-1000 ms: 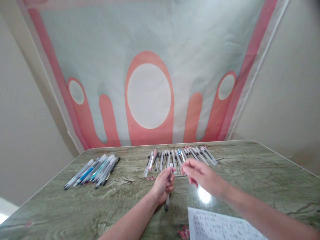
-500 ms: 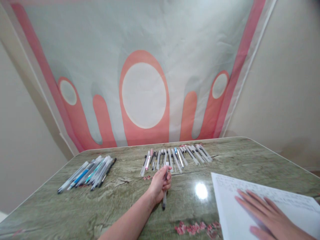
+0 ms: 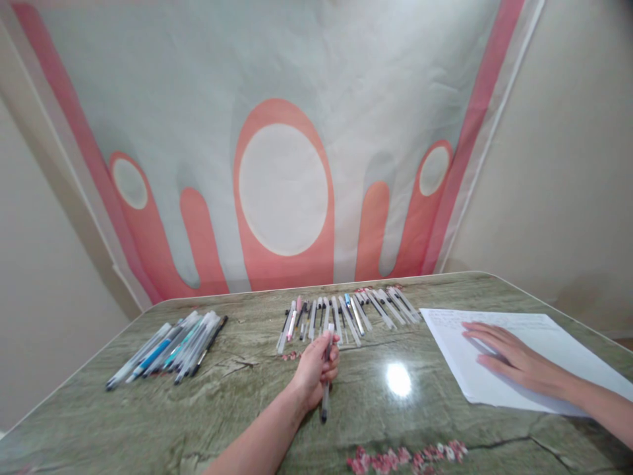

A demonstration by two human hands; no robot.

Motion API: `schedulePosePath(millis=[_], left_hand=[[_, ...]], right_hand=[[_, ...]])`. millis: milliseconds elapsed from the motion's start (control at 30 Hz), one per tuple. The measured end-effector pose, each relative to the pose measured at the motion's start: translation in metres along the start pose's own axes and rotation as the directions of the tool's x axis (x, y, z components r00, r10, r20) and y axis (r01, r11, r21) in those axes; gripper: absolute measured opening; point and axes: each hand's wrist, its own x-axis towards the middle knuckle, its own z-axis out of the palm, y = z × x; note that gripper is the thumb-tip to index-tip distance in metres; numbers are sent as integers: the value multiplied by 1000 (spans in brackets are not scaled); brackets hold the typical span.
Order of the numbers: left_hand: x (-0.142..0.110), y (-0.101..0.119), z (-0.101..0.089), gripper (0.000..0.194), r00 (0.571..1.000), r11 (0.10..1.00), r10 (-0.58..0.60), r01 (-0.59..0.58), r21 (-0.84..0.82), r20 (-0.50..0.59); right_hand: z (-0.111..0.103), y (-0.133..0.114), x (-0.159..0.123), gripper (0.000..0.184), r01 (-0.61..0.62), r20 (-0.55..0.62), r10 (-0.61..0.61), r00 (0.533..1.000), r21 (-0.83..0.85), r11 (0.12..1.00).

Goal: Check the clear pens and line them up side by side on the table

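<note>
My left hand (image 3: 318, 371) is closed round a clear pen (image 3: 325, 404) with a dark end pointing toward me, near the middle of the table. Just beyond it lies a row of pens (image 3: 354, 316), mostly clear with dark ends, a few pink, white or blue. On the right, my right hand (image 3: 517, 359) rests flat with fingers stretched out on a white sheet of paper (image 3: 482, 386). Lines of handwriting run along the far part of the sheet.
A heap of pens (image 3: 168, 346), some blue and teal, lies on the left of the green marbled table (image 3: 237, 409). Pink blossoms are printed on its surface. A bright light reflection shows near the middle. Behind stands a wall with a red and grey hanging (image 3: 284, 270).
The paper has moved away from me, toward the far side of the table, with my right hand on it. My left hand stays nearly in place, still holding the pen.
</note>
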Motion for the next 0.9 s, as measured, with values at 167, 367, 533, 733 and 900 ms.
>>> schedulePosePath(millis=[167,367,533,733,900], left_hand=[[2,-1,-1,31,1000,1000,-11,11,-14,1],[0,-1,1,32,1000,999,-12,12,-38,4],[-1,-1,1,34,999,1000,4,-4,-4,-36],[-2,-1,4,38,997,999,22,-19,40,-74],[-6,-9,8,39,998,989,-54,59,134,-42]], right_hand=[[-7,-50,31,40,-70,-264,116,957,178,982],[16,-186,93,34,-65,-38,131,991,718,693],[51,-269,131,35,-125,109,65,992,913,388],[70,-285,137,30,-114,74,200,977,973,199],[81,-273,134,34,-100,52,300,952,984,146]])
